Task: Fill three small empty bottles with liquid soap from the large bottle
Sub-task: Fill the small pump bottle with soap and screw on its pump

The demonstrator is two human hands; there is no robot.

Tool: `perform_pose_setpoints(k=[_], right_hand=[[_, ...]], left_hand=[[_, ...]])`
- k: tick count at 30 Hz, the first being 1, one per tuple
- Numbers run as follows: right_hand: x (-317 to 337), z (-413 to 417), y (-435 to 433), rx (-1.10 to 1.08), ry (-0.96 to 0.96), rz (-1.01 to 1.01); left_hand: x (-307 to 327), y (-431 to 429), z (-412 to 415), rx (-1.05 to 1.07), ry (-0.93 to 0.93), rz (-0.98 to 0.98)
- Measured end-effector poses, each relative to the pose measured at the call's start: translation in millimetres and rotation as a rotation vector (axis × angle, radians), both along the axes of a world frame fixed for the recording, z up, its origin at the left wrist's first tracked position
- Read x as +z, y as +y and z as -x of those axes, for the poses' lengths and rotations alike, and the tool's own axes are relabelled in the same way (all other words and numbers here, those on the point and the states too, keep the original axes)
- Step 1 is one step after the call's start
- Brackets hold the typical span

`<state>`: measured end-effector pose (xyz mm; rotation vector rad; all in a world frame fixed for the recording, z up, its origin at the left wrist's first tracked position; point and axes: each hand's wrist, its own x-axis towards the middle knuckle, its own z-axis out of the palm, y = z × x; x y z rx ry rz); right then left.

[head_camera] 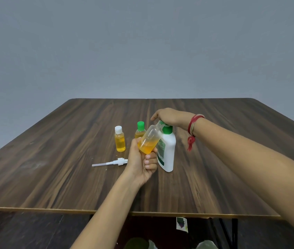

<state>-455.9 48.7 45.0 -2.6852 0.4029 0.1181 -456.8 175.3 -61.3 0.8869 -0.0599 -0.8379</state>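
Tabletop [214,159] of dark wood grain fills our view, with a plain grey wall behind it. Farthest left we note a white pump head [114,162] lying on its side, its dip tube pointing left, loose on the wood. Just behind it stands a small bottle with a white cap [119,139], upright and filled most of the way with amber soap. To its right a second small bottle, green-capped [140,130], also stands upright with amber liquid in it; its lower body is hidden behind our left hand. Our left hand [140,162] comes next, fingers wrapped closed around the base of the third small bottle [149,141], which is lifted off the table and tilted so its neck leans up and to the right. That bottle holds amber soap in roughly its lower half, clear above. Its threaded neck meets our right hand [169,116], whose fingers are curled down over the mouth; a sliver of green shows there, but we cannot tell for certain what the fingers pinch. A red thread band [192,130] circles the right wrist, its end hanging down. Directly beneath that hand, just beside the tilted bottle, the large white bottle [167,151] with a green collar stands upright on the table, label facing left.
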Motion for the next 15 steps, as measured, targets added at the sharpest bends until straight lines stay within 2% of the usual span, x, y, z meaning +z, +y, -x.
perform_pose_setpoints(k=[15], right_hand=[[4.5,-0.6,0.9,-0.019,-0.01,-0.037]], left_hand=[[1.6,-1.9,-0.9,0.005,-0.014,0.003]])
